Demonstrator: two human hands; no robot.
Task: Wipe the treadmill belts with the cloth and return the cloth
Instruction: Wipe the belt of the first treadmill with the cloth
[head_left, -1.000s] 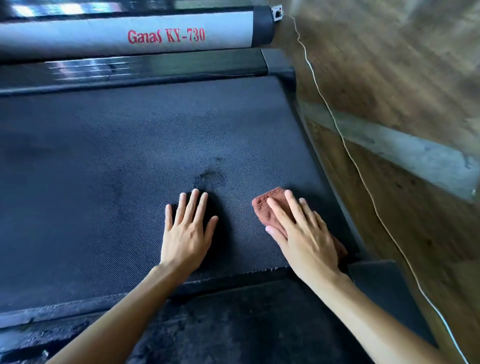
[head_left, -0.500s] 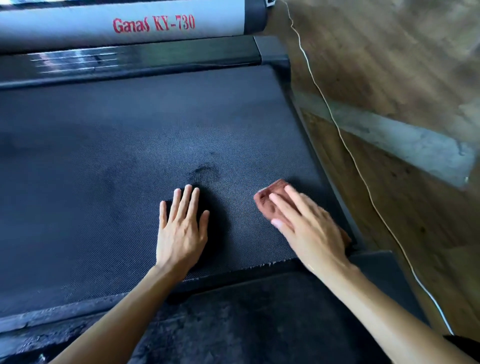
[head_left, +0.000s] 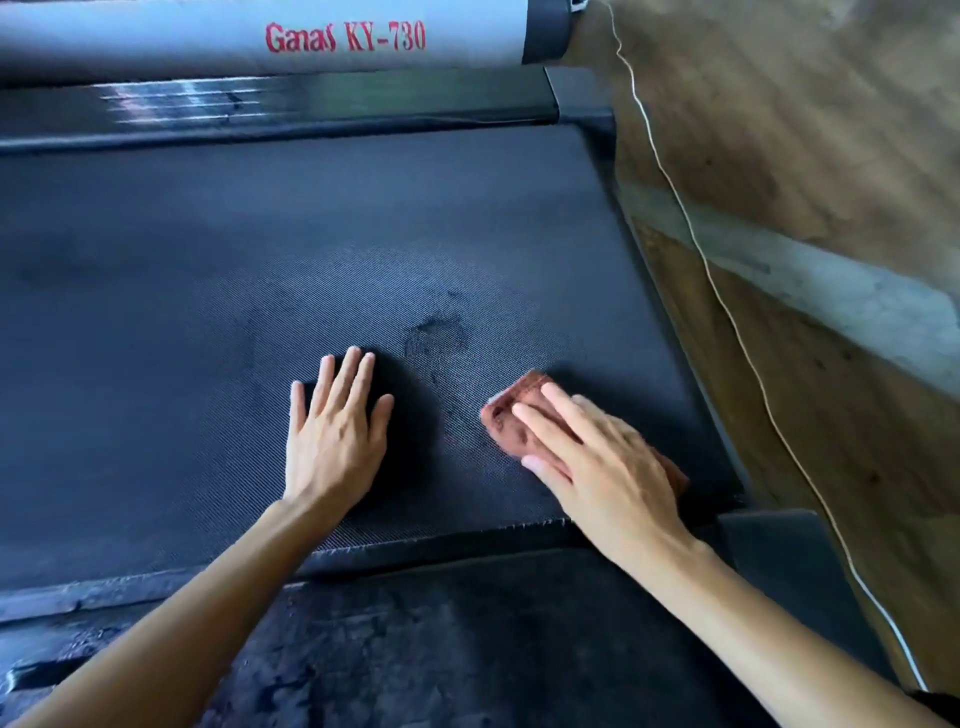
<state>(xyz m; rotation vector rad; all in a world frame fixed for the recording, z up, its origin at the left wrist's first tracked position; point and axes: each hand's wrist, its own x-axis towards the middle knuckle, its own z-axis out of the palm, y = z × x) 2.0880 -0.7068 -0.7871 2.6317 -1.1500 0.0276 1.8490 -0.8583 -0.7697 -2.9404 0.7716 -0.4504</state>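
On the woven black belt (head_left: 208, 312), both hands lie flat, right hand (head_left: 597, 467) pressing a rust terry cloth (head_left: 506, 415), left hand (head_left: 335, 436) bare.

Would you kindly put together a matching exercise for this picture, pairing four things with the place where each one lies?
Things
1. left hand
2. cloth
3. white cord
4. grey roller

Places
a. along the wooden floor, to the right of the belt
b. under the fingers of the right hand
c. across the far end of the belt, bearing red lettering
d. flat on the bare belt

Pairs: 1-d, 2-b, 3-a, 4-c
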